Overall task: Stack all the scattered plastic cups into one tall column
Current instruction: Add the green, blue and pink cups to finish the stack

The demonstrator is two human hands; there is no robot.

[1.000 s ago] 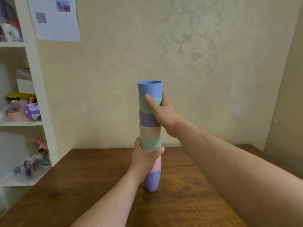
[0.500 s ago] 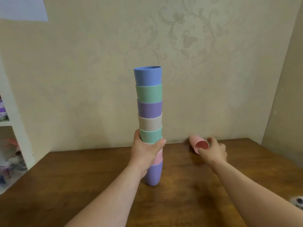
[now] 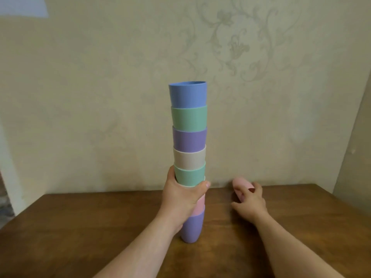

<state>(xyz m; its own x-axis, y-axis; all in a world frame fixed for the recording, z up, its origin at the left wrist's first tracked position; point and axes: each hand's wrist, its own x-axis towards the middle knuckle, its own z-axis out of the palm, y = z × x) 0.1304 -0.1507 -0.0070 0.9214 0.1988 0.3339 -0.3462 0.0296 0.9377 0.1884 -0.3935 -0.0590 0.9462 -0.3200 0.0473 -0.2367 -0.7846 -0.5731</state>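
Observation:
A tall column of nested plastic cups (image 3: pixel 189 137) stands upright on the wooden table (image 3: pixel 100 227), with a blue cup (image 3: pixel 188 94) on top and a purple one at the bottom. My left hand (image 3: pixel 183 195) is wrapped around the column's lower part, hiding the cups there. To the right, a pink cup (image 3: pixel 241 186) lies on its side near the wall. My right hand (image 3: pixel 250 201) rests on it with fingers curled over its open end.
The patterned beige wall stands right behind the table's far edge. A white shelf edge (image 3: pixel 6 167) shows at the far left. A wall corner runs down at the right beyond the table's right end.
My right hand left the upper part of the column, dropped to the table on the right and closed over the pink cup. The left hand kept its hold on the column.

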